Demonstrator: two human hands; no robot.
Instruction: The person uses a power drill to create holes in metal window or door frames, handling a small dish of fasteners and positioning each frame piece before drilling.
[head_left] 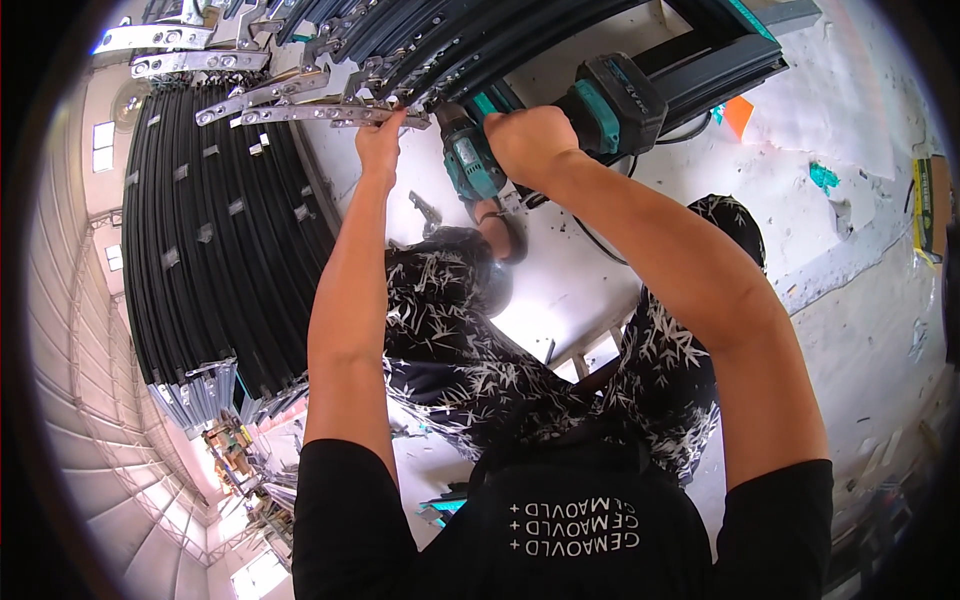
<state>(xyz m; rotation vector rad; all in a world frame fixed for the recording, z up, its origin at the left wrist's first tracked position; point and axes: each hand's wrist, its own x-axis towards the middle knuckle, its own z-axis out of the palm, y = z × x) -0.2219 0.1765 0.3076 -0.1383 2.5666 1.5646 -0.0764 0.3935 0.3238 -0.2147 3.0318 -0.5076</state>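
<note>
One cordless drill point(468, 160), teal and black, is left of the right hand point(532, 146), which is clamped round its grip. Its body's long axis runs away from the person, nose toward the right end of a silver perforated hinge arm point(300, 113) lying crosswise. The left hand point(380, 150) touches that end; I cannot tell whether it pinches. At least four such arms show.
</note>
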